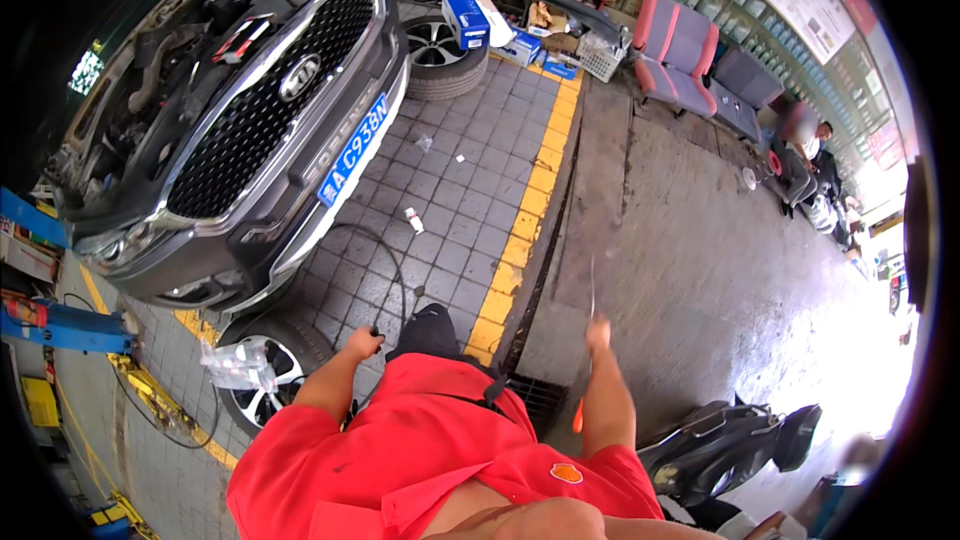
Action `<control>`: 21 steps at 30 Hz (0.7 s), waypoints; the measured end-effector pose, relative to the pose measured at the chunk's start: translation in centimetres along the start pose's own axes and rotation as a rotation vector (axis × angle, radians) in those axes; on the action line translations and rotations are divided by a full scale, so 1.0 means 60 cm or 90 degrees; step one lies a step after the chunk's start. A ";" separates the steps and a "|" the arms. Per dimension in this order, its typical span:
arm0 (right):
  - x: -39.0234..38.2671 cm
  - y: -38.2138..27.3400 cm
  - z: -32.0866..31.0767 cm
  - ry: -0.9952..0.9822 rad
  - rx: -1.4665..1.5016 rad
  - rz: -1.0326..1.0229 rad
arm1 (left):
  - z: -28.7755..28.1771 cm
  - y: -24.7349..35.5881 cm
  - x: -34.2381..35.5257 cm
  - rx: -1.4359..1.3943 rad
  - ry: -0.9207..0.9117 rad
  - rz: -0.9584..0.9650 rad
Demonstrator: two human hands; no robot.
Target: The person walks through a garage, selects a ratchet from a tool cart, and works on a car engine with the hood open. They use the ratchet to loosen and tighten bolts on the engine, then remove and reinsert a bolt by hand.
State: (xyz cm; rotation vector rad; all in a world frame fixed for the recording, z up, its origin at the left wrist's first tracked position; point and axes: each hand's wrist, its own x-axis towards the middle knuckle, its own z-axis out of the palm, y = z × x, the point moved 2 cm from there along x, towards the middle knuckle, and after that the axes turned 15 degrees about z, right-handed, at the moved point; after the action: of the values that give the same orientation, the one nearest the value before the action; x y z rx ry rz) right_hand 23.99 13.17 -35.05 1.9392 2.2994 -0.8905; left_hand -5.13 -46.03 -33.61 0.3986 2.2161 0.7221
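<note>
Slim metal rod (593, 285) stands out from the right hand (598, 332), pointing to the far side, above the bare concrete floor (700, 240) right of the yellow line (527, 225). The right hand's fingers are closed around it, with no visible gap. An orange handle (578, 416) shows nearer, beside the right forearm; whether it belongs to the rod, I cannot tell.

The left hand (364, 343) is out to the left with its fingers curled closed on a small dark object (376, 333), only part of which shows. A black hose (400, 275) loops over the grey tiles (465, 190) just beyond that hand; whether the 2 join is unclear.

Left of the tiles is a dark grey car (250, 130), its engine bay uncovered. 2 wheels lie flat: the near wheel (255, 405), left of the left hand, bears a clear plastic bag (240, 365); the far wheel (440, 65) has a blue and white box (466, 20) on it. Grey and red seats (675, 45) stand at the far right, with a seated person (797, 170) beyond them. Near right is a black scooter (715, 450).
</note>
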 end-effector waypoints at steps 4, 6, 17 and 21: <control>0.166 -0.429 -0.157 -0.220 0.383 -0.084 | -0.030 0.072 0.205 -0.074 -0.026 0.033; 0.204 -0.506 -0.212 -0.210 0.375 -0.073 | -0.051 0.164 0.332 -0.047 -0.065 0.059; 0.226 -0.254 -0.002 -0.430 -0.325 0.301 | -0.327 0.530 0.919 -0.106 -0.018 0.239; 0.194 -0.109 0.079 -0.377 -0.206 0.682 | -0.314 0.595 1.050 -0.271 -0.152 0.154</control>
State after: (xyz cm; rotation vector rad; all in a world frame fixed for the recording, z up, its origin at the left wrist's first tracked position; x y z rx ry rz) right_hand 13.66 21.20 -40.45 1.9537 0.8043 -0.7152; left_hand -58.98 5.77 -37.30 0.5094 1.7497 1.1814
